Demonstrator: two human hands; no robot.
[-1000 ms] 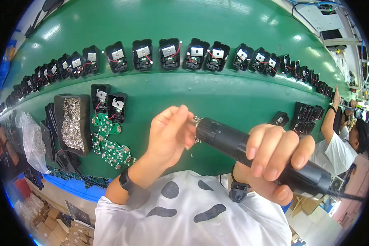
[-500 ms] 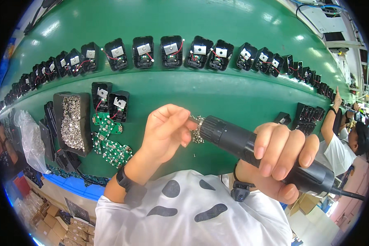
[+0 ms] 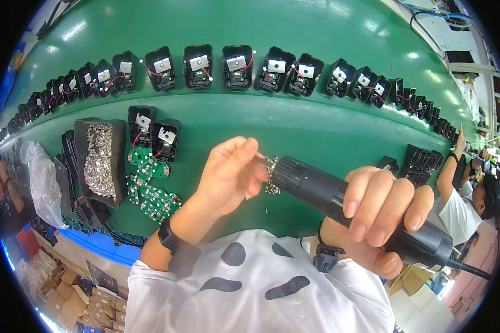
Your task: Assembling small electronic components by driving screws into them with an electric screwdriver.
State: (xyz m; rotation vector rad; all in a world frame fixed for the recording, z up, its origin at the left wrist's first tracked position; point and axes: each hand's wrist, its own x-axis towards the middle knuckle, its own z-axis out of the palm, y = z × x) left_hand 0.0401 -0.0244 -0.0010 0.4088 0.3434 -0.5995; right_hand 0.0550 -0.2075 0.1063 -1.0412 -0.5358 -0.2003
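My right hand (image 3: 386,208) is wrapped round a black corded electric screwdriver (image 3: 311,188), held level above the green table with its bit toward the left. At the bit's tip, the thumb and fingers of my left hand (image 3: 230,175) are pinched together; whatever lies between them is too small and covered to make out. Small silver screws (image 3: 272,186) show in a heap just beneath the screwdriver's nose, partly hidden by it. A single loose screw (image 3: 266,210) lies nearer to me on the table.
Left of my hands stand a dark tray of screws (image 3: 100,161), green circuit boards (image 3: 153,188) and two black housings (image 3: 165,139). A long row of similar housings (image 3: 237,66) crosses the table. Black parts (image 3: 419,164) lie right, near another person (image 3: 461,202).
My left fingertips have drawn slightly closer together by the bit. The screwdriver stays nearly in place in my right hand, while the view of the table has shifted a little.
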